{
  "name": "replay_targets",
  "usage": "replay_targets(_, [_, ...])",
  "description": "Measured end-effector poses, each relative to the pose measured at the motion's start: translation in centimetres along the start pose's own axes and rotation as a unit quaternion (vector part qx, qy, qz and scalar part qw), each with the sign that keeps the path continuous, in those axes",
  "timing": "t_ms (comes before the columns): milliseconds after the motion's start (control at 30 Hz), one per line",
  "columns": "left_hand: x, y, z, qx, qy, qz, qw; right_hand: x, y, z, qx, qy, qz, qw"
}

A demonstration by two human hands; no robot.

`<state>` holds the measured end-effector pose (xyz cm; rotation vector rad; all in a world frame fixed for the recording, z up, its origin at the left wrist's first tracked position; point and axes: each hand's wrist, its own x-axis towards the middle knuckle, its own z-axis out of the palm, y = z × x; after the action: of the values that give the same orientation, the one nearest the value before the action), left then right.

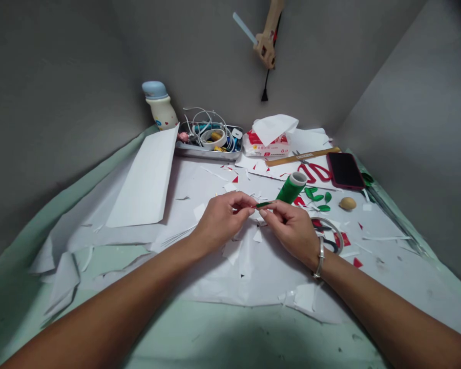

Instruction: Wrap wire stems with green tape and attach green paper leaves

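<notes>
Over the middle of the paper-covered table, both my hands meet at a small green leaf-shaped piece (pixel 264 204). My left hand (pixel 227 215) is closed in a pinch at its left end. The thumb and fingers of my right hand (pixel 292 225) pinch its right end. A spool of green thread (pixel 289 190) stands tilted just behind my right fingers. Several loose green leaf pieces (pixel 324 208) lie to the right of the spool. Partly hidden behind my right wrist are a roll of tape (pixel 340 233) and dark-handled scissors (pixel 332 244).
At the back stand a bottle (pixel 162 110), a metal tray (pixel 211 152) of thread and cords, and a tissue pack (pixel 267 145). Red scissors (pixel 318 172), a ruler (pixel 303 156) and a phone (pixel 346 170) lie back right. A glue gun (pixel 267 48) hangs above. Paper scraps are scattered around.
</notes>
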<state>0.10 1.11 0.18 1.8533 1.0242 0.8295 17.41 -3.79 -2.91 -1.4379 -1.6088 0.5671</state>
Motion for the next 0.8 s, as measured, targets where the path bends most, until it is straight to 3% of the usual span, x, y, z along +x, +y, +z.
replay_targets(200, [-0.26,-0.50,0.23,0.050,0.020,0.080,0.995,0.10,-0.55,0.18,0.081,-0.006,0.048,0.995])
replay_targets(333, [-0.40,-0.55,0.30,0.083,0.023,0.106,0.991,0.15,-0.62,0.22,0.068,0.006,0.065,0.996])
replay_targets(600, [-0.31,-0.12,0.34,0.025,0.015,0.020,0.999,0.04,-0.71,0.24,0.039,0.021,0.067,0.997])
replay_targets(800, [-0.27,-0.02,0.35,0.021,0.009,0.023,0.999,0.05,-0.68,0.13,0.048,0.024,0.066,0.996])
